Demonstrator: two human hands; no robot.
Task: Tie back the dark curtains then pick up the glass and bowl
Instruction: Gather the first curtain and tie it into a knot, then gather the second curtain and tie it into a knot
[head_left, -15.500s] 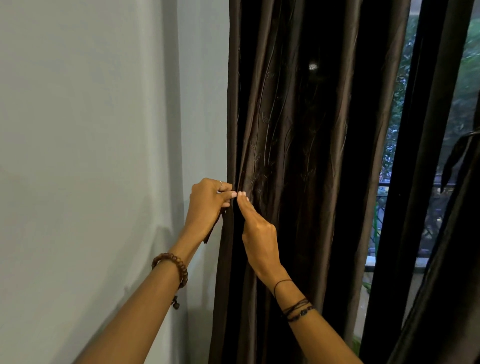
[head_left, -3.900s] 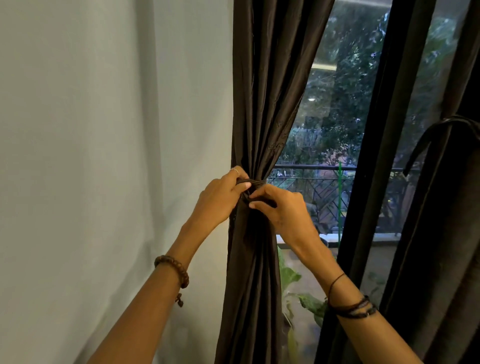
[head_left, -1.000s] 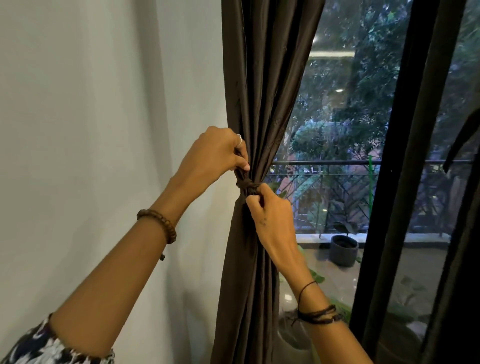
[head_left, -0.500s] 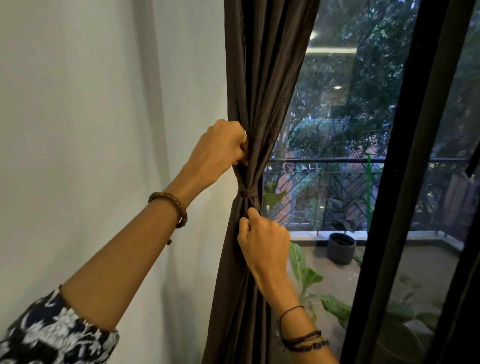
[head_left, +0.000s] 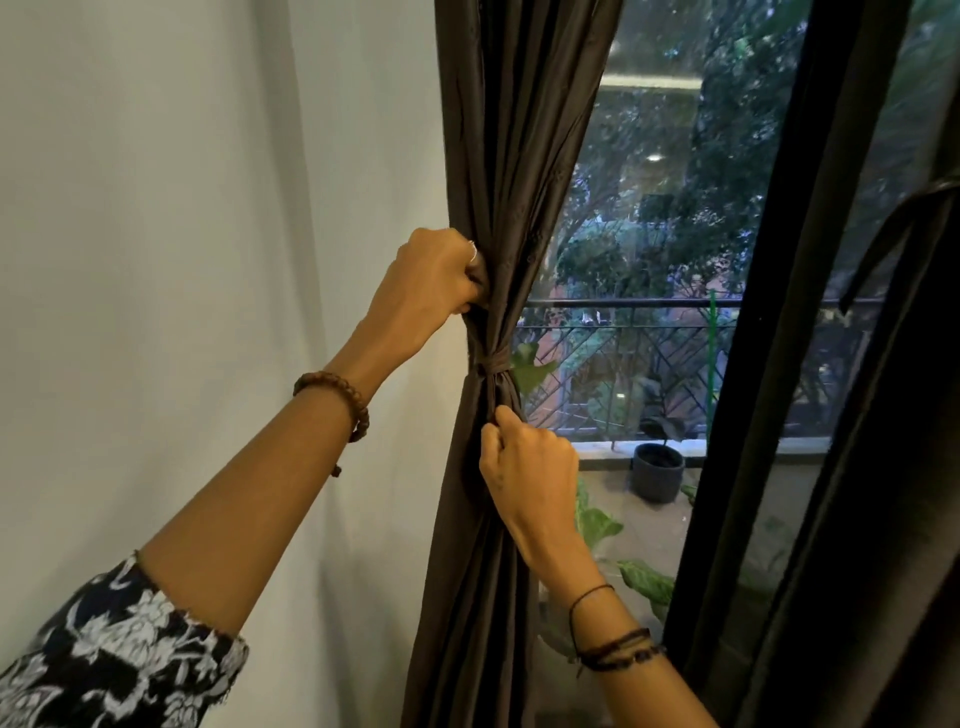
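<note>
The dark brown curtain (head_left: 511, 156) hangs gathered beside the wall, cinched at mid height by a knotted tie-back (head_left: 493, 366) of the same cloth. My left hand (head_left: 431, 283) grips the bunched cloth just above the knot. My right hand (head_left: 532, 475) grips the folds just below it, thumb up against the cloth. A second dark curtain (head_left: 878, 467) with its own tie-back hangs at the right edge. No glass or bowl is in view.
A pale wall (head_left: 182, 234) fills the left. The window pane (head_left: 649, 234) and its black frame (head_left: 748, 364) stand right of the curtain. Outside are a balcony railing (head_left: 623, 304), a dark plant pot (head_left: 657, 470) and leafy plants (head_left: 597, 519).
Since a second ago my hands have drawn apart, the left up above the knot and the right down below it, and the knot looks tighter. Earlier the curtain hung loose and untied.
</note>
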